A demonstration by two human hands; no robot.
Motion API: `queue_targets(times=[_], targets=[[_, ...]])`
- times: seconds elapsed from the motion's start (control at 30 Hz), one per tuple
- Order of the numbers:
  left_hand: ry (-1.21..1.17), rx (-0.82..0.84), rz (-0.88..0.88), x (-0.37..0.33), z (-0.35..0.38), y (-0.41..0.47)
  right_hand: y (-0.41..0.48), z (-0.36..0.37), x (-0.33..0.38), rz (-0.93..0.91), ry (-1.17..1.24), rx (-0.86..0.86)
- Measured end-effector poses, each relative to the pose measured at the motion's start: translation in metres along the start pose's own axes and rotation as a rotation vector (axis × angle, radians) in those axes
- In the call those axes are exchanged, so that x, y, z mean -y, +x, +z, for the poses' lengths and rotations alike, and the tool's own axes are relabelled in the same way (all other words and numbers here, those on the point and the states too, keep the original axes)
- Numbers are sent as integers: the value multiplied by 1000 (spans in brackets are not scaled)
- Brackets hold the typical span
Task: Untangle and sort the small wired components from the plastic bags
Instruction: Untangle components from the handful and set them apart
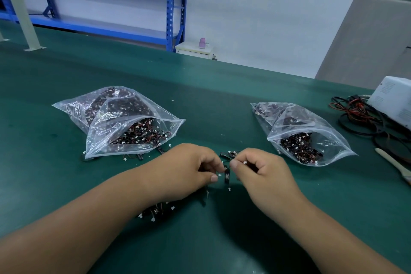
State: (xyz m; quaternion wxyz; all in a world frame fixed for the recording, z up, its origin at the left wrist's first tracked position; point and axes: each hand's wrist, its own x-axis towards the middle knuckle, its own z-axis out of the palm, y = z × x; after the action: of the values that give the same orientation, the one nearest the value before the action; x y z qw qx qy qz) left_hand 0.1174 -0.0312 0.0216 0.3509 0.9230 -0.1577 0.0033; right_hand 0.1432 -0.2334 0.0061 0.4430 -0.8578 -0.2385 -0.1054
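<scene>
Green matting covers the bench [200,87], with blue shelving [171,6] behind. Two open bags lie on it, well apart. The left bag [124,118] spills wired parts from its mouth, and the right bag [298,131] holds a smaller heap. Nearer than the bags and between them, the left hand [186,169] and right hand [264,173] meet. The fingers [234,163] of both are curled, pinching one black component [226,176] and its thin wire. A loose pile [160,209] lies under the left wrist.

This looks like freeing one piece from a tangle. It is probably best to hold the black body firm in one hand and feed the white plug back through the loops with the other, not tug: the leads look thin and may tear off. Keeping the piece lifted clear of the pile should stop it snagging again.
</scene>
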Motion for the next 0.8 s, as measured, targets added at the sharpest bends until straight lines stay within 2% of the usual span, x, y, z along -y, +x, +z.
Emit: queue_targets(times=[0.17, 0.33, 0.43, 0.57, 0.63, 0.7, 0.8], targets=[[10, 13, -75, 5, -2, 1, 8, -7, -8, 128, 62, -143], [-37, -36, -64, 5, -2, 1, 9, -6, -16, 208, 62, -97], [-136, -127, -12, 3, -1, 2, 6, -3, -8, 103, 23, -52], [-285, -257, 78, -1, 1, 4, -4, 7, 1, -40, -18, 145], [-397, -253, 78, -4, 1, 3, -6, 10, 2, -85, -80, 130], [-481, -255, 69, -7, 1, 2, -5, 10, 3, -79, -45, 103], [-535, -268, 76, -11, 0, 2, -5, 7, 7, -9, 140, 141]])
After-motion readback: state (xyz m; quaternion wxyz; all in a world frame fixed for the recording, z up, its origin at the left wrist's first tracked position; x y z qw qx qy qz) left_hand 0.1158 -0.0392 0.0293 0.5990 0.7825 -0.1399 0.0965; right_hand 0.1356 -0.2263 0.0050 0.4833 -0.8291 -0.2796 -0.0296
